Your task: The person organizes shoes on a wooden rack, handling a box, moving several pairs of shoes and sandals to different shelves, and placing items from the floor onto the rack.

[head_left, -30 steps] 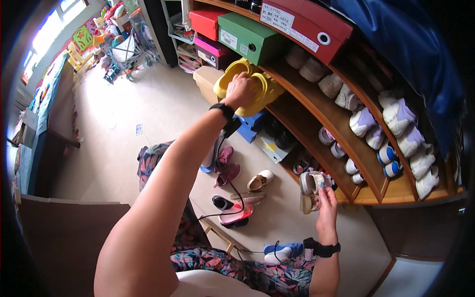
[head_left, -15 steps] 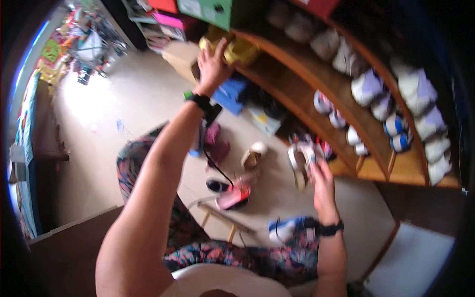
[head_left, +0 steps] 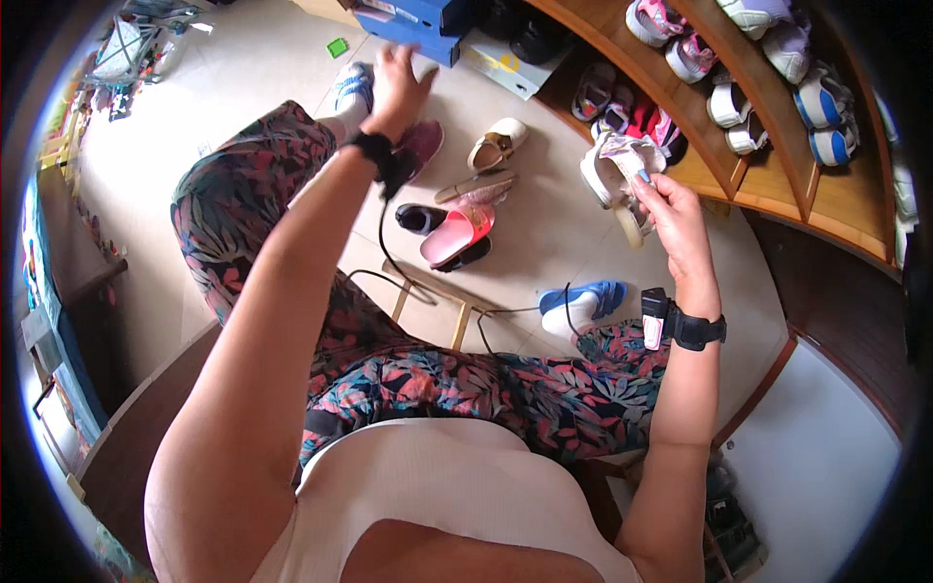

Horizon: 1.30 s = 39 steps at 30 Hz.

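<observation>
My right hand pinches white sandals by their straps in front of the shoe rack; a second sole hangs beneath the upper one. Reaching forward, my left hand has its fingers spread with nothing in them, above the floor near a blue shoebox. On the floor between my hands lie a cream shoe, a pink slide, a dark shoe and a dark red shoe. Both wrists wear black straps.
The curved wooden shoe rack at the right holds several pairs of sandals and sneakers. A low wooden stool frame and black cables stand before me. My feet are in blue slippers. A small green item lies far off.
My left hand has come away from the yellow shoes on the upper shelf and is empty. My right hand still holds the white sandals. The view has tilted down toward my body.
</observation>
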{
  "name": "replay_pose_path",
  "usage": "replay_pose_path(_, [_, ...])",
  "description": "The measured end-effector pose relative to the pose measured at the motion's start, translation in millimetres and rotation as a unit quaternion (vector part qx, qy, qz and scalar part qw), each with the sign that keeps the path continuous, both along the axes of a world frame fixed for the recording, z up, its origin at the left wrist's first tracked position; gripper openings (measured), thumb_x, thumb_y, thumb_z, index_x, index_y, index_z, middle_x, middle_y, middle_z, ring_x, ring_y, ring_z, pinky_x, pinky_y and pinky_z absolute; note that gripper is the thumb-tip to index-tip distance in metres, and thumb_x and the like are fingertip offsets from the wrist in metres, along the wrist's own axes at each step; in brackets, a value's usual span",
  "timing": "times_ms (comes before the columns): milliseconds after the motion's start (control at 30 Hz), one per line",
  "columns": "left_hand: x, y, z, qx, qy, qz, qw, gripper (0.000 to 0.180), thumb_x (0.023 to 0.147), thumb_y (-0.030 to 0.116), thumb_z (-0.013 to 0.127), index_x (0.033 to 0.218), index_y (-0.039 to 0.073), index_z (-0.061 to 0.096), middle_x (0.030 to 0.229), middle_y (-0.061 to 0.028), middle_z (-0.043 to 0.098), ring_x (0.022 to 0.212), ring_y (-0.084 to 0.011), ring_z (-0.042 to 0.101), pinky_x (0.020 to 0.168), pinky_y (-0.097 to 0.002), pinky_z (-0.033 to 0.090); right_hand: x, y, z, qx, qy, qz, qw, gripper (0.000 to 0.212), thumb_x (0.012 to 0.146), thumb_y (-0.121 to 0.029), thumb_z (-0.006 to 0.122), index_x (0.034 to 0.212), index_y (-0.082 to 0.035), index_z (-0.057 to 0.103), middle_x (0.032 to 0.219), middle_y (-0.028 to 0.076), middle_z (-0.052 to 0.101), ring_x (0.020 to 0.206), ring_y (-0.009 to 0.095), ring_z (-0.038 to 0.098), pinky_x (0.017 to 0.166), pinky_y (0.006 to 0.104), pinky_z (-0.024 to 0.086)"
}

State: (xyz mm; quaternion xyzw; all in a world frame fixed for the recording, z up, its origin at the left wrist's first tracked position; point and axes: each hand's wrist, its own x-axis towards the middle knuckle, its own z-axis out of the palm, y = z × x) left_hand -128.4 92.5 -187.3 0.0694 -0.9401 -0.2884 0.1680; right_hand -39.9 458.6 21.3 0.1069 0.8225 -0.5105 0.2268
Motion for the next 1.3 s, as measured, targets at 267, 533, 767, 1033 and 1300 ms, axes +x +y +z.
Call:
replay_pose_path(267, [128.1,74.4,-80.9,0.106,-0.282,-0.22,0.928,0.031,0.08,0.019,0.068,0.109,0.006,0.068,0.103,-0.0189,0.068,0.096,-0.0372,0.064,0.087,-0.0417,0.051,22.2,9.7,1.9,0.201,0.055,0.134,0.969,0.021,0.086,-0.02,0.069,0.097,-0.002,0.066,0.082,0.011,0.067,0.069,0.016,0.064,0.065,0.0304,0.05])
replay_pose_path(533, [106.7,169.8,62.0,0.294,-0.11,-0.281,0.907,0.017,0.077,0.001,0.062,0.093,0.004,0.064,0.087,-0.0137,0.061,0.081,-0.0334,0.062,0.073,-0.041,0.051,41.0,18.5,-5.1,0.292,0.125,0.262,0.911,0.017,0.082,-0.026,0.067,0.087,-0.009,0.067,0.082,0.01,0.067,0.082,0.029,0.064,0.079,0.0433,0.039])
replay_pose_path(767, [102.8,201.4,160.1,0.182,-0.039,-0.521,0.833,0.046,0.077,0.015,0.069,0.12,0.005,0.058,0.104,-0.0174,0.065,0.097,-0.0348,0.061,0.085,-0.0417,0.049,43.9,17.5,-16.4,0.31,0.124,0.268,0.904,0.015,0.08,-0.019,0.065,0.091,-0.009,0.07,0.088,0.011,0.07,0.087,0.029,0.066,0.081,0.0409,0.04])
replay_pose_path(1033, [120.0,200.7,173.9,0.185,-0.287,-0.495,0.799,0.05,0.08,0.016,0.062,0.127,0.002,0.052,0.102,-0.0211,0.068,0.094,-0.0337,0.067,0.084,-0.0393,0.052,62.6,12.5,-18.7,0.291,0.135,0.304,0.897,0.018,0.079,-0.017,0.064,0.094,-0.012,0.073,0.087,0.012,0.07,0.088,0.028,0.066,0.083,0.042,0.041])
replay_pose_path(1300, [133.4,202.4,190.5,0.2,-0.293,-0.532,0.769,0.051,0.084,0.019,0.067,0.129,0.001,0.052,0.104,-0.0191,0.069,0.097,-0.0264,0.068,0.088,-0.0359,0.051,83.6,22.7,-7.7,0.286,0.115,0.315,0.897,0.022,0.079,-0.016,0.064,0.099,-0.012,0.071,0.09,0.015,0.07,0.092,0.029,0.066,0.084,0.0443,0.04])
